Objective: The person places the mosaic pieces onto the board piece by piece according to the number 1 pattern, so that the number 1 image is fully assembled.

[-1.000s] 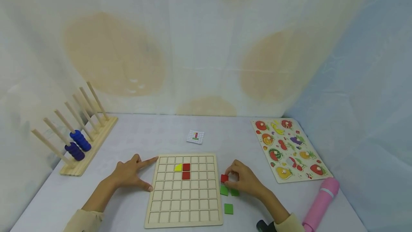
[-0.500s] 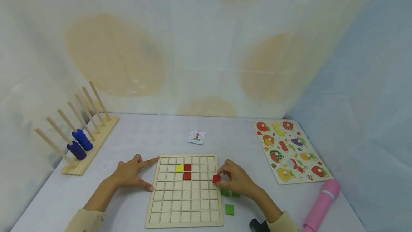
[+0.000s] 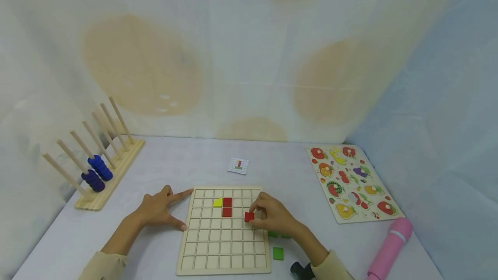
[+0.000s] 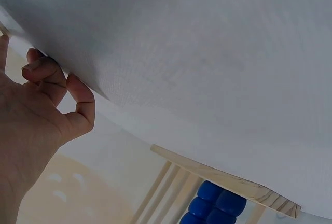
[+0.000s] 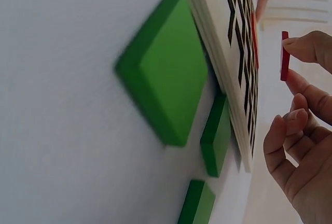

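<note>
A wooden grid board (image 3: pixel 206 260) lies on the white table, with one yellow tile (image 3: pixel 217 202) and two red tiles, such as the lower red tile (image 3: pixel 227 212), in its upper squares. My right hand (image 3: pixel 275 216) pinches another red tile (image 3: pixel 249 217) between thumb and finger over the right part of the board; the right wrist view shows this red tile (image 5: pixel 285 56) held above the surface. My left hand (image 3: pixel 158 209) spreads its forefinger and thumb against the board's left edge. In the left wrist view, the other fingers of the left hand (image 4: pixel 39 110) curl loosely.
Green tiles, one being the nearest green tile (image 3: pixel 278 253), lie right of the board. A small pattern card (image 3: pixel 238 166) sits behind it. A peg stand (image 3: pixel 93 202) with blue beads is at left, a fruit puzzle board (image 3: pixel 354 185) and a pink cylinder (image 3: pixel 390 249) at right.
My right hand has carried the red tile leftward from beside the board to over its right part. The left hand has kept its place at the board's edge.
</note>
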A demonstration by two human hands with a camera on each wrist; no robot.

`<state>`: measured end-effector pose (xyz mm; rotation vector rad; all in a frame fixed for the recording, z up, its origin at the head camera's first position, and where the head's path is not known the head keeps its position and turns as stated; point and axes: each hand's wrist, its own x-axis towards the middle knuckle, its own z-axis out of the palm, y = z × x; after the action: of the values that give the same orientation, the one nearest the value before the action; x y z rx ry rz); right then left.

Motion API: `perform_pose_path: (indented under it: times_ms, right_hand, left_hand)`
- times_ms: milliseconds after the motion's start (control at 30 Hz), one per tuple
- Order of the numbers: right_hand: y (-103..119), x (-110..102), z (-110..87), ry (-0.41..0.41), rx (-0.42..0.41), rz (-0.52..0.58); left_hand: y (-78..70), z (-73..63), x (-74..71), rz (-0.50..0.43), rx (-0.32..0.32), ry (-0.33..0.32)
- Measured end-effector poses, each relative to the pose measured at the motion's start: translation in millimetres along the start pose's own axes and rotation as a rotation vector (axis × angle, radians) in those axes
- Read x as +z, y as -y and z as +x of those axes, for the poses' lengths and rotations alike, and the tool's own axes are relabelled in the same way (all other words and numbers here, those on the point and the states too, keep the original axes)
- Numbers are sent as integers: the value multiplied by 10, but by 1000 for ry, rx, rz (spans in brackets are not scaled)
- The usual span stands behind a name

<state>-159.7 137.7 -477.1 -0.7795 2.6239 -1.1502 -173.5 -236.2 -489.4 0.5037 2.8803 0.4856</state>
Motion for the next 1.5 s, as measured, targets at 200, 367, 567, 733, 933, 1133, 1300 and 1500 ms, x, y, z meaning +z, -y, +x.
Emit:
perform_pose_path:
  times_ms: [200,367,567,733,933,1133,1300,1500]
  right_hand:
    - [96,38,86,19,-31,-43]
    - [186,66,166,39,-49,-77]
    - [241,112,242,62,-83,-108]
    - [259,152,279,65,-96,-110]
    - [260,222,322,92,-83,-105]
    - [272,324,340,118,-62,-186]
    - [283,390,322,114,-85,-329]
    - [305,423,290,76,-130,-385]
  left_hand:
    - [-15,-24,-21,-6,11,-9]
    - [-5,-37,-16,-5,29,-28]
    - [-29,-33,-31,-20,12,-10]
    - [-57,-36,-50,-17,5,-5]
    - [-43,-25,-39,-9,5,-9]
    - [-27,-15,-19,-8,-2,-6]
    - [-33,-19,-21,-14,-5,-9]
    - [-23,-23,-14,-14,-8,-6]
